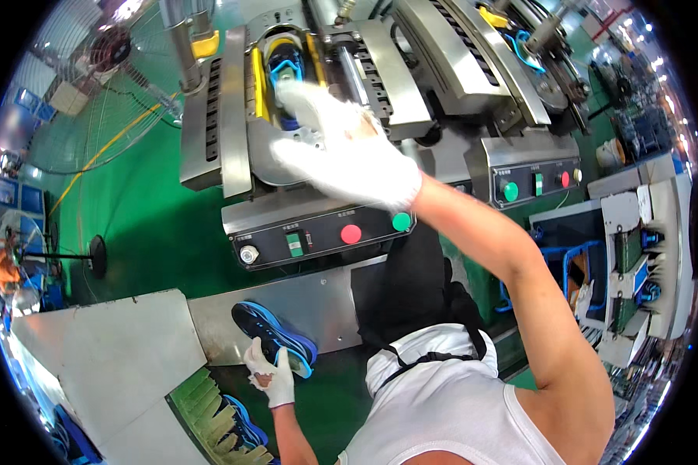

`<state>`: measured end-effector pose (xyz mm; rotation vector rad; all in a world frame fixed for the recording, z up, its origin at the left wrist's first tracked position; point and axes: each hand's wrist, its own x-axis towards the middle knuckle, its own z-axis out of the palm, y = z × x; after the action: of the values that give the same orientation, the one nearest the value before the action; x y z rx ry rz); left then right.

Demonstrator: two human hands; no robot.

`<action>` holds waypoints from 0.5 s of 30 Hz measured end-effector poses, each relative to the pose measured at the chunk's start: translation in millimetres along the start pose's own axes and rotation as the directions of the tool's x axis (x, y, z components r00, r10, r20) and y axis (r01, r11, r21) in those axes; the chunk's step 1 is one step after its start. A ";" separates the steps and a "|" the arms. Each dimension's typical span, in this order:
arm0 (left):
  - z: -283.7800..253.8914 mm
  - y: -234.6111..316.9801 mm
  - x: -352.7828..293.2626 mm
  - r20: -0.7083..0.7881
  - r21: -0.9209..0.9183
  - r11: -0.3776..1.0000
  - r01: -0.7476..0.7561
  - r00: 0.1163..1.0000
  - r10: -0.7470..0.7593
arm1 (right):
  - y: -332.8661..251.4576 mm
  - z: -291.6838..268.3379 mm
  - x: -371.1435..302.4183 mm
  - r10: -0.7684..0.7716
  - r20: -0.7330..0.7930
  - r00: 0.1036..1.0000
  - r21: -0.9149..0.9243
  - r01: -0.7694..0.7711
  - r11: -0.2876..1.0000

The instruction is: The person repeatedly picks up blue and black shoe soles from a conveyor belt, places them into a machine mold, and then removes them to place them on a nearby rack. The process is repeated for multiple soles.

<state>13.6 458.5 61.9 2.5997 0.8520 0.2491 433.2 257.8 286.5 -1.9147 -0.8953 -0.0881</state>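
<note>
My left hand (271, 374), in a white glove, grips the near end of a black sneaker (270, 329) with blue trim. That sneaker is over a bare metal shelf (217, 322) at the lower left. My right hand (349, 151), also gloved in white, is stretched over the machine (234, 116) in front of me. Its thumb and fingers are spread, with nothing visible between them. Just beyond its fingertips a second black and blue sneaker (285, 58) sits between yellow side pads (258, 85). My hand partly covers this sneaker, so I cannot tell whether they touch.
A control panel (318, 235) with red and green buttons fronts the machine. Another machine (457, 62) with its own panel (531, 182) stands to the right. At lower left, a sneaker (240, 422) lies under green strips (202, 407) beside a pale cover (108, 333). A wire-cage fan (108, 54) stands far left.
</note>
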 end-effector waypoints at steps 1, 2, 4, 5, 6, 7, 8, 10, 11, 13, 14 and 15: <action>-8.6 2.1 16.2 0.067 -0.041 0.987 -0.156 0.985 0.158 | -3.0 -16.3 -44.9 -0.037 0.013 0.999 0.037 0.036 0.999; -4.4 -13.2 27.0 0.078 -0.062 0.950 -0.306 0.948 0.310 | 6.5 -23.3 -89.8 -0.168 0.008 0.986 -0.027 0.168 0.985; -3.1 -8.5 41.7 0.141 -0.082 0.898 -0.433 0.887 0.440 | 38.0 -18.2 -162.5 -0.130 -0.013 0.991 -0.241 0.123 0.963; -5.7 0.8 46.7 0.163 -0.092 0.909 -0.407 0.894 0.417 | 53.3 -7.8 -188.0 0.040 0.005 0.999 -0.378 -0.035 0.925; -13.5 10.2 47.9 0.179 -0.089 0.921 -0.379 0.904 0.389 | 81.9 4.9 -205.8 0.154 0.099 0.983 -0.447 -0.095 0.890; -18.4 19.5 52.4 0.195 -0.088 0.931 -0.355 0.910 0.366 | 111.5 18.5 -221.3 0.276 0.178 0.945 -0.519 -0.148 0.842; -11.9 32.4 65.5 0.173 -0.108 0.910 -0.401 0.893 0.415 | 135.5 26.3 -234.8 0.203 0.160 0.966 -0.656 -0.049 0.753; -29.6 69.2 60.4 0.132 -0.116 0.891 -0.439 0.882 0.452 | 109.6 19.5 -231.9 0.222 0.231 0.947 -0.553 -0.060 0.831; -43.7 93.5 55.8 0.113 -0.117 0.884 -0.452 0.878 0.464 | 67.0 -9.3 -208.4 0.385 0.363 0.849 -0.485 -0.181 0.855; -54.4 165.1 51.6 0.097 -0.118 0.845 -0.522 0.841 0.533 | 63.7 -6.5 -258.4 0.261 0.167 0.951 -0.200 -0.227 0.953; -55.1 192.7 46.2 0.094 -0.123 0.839 -0.530 0.835 0.542 | 42.3 -22.3 -270.7 0.336 0.266 0.904 -0.083 -0.325 0.942; -49.4 223.5 42.2 0.098 -0.142 0.823 -0.550 0.819 0.565 | 18.6 -45.3 -286.3 0.406 0.358 0.841 0.014 -0.440 0.898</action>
<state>151.6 334.1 202.0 2.6621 -0.0008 0.2620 250.7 60.6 176.0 -2.0265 -0.6603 0.5678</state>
